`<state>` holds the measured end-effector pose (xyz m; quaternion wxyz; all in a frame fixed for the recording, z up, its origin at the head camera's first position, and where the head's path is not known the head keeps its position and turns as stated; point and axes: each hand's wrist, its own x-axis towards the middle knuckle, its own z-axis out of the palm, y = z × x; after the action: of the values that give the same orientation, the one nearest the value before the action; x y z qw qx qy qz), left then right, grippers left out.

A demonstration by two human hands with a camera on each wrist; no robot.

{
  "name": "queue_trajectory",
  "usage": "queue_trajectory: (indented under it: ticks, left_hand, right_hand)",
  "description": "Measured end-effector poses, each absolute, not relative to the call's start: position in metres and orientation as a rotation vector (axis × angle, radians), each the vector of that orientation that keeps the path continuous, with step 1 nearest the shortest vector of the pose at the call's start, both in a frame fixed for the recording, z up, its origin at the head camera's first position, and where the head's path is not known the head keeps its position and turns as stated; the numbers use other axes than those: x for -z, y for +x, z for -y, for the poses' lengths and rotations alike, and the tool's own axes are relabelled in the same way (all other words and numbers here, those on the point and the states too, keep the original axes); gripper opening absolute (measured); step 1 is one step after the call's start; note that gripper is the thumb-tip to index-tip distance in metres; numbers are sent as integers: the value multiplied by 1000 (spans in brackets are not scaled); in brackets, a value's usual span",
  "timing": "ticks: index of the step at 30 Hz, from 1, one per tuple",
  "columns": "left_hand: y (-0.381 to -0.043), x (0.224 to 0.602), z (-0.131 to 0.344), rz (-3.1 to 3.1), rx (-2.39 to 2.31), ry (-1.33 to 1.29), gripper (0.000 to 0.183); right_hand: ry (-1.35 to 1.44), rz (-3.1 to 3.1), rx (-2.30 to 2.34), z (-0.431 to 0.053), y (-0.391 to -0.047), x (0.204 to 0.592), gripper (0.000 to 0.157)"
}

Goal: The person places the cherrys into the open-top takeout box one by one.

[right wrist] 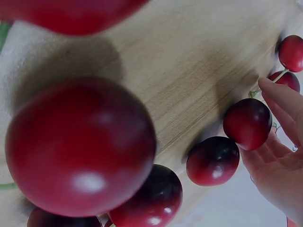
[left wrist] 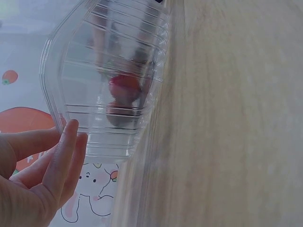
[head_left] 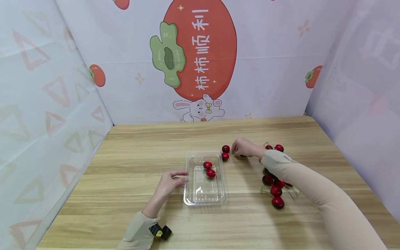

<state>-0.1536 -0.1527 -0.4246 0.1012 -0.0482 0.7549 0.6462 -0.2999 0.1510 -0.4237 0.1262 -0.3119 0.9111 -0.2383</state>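
Note:
A clear plastic container (head_left: 191, 194) lies on the table with two red cherries (head_left: 209, 170) inside. At its left rim, my left hand (head_left: 172, 182) pinches the edge between thumb and fingers, also seen in the left wrist view, where the container's ribbed wall (left wrist: 90, 109) shows. To the right of the container, my right hand (head_left: 245, 147) pinches the green stem (right wrist: 281, 75) of a pair of cherries (head_left: 225, 152), which rest on the table just beyond the fingertips. Two darker cherries (right wrist: 247, 124) sit beside the right hand's fingers in the right wrist view.
Several cherries (head_left: 276, 190) with stems lie in a pile on the right of the wooden table (head_left: 137, 146), partly hidden under the right sleeve (head_left: 300, 177). A printed cloth (head_left: 262, 69) hangs behind the table, with cloth at both sides too.

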Motion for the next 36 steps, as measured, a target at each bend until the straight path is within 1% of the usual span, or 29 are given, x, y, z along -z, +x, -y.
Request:
queue_trajectory:
  ticks: [13, 23, 36]
  left_hand:
    - [-153, 424, 152, -2230, -1918, -127, 31]
    - [-155, 428, 153, -2223, -1928, -129, 31]
    - [-151, 422, 151, -2222, -1940, -133, 31]
  right_hand:
    - [-937, -2702, 644, -148, -299, 424, 5]
    - [-969, -2701, 631, -147, -298, 423, 7]
    - [-864, -2697, 651, -149, -295, 416, 4]
